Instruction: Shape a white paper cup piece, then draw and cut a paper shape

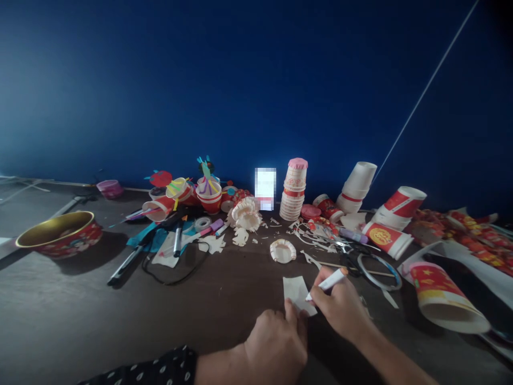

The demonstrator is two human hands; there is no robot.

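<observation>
The paper (295, 289) lies on the table (120, 321). At its near edge the half-open left hand (276, 338) presses it down; just right of it, the right hand (341, 306), fingers closed, grips a marker (329, 282).

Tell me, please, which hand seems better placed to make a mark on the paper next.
Probably the right hand: it grips the white marker, tip down at the paper. The left hand touches the paper's near edge, apparently steadying it.
</observation>
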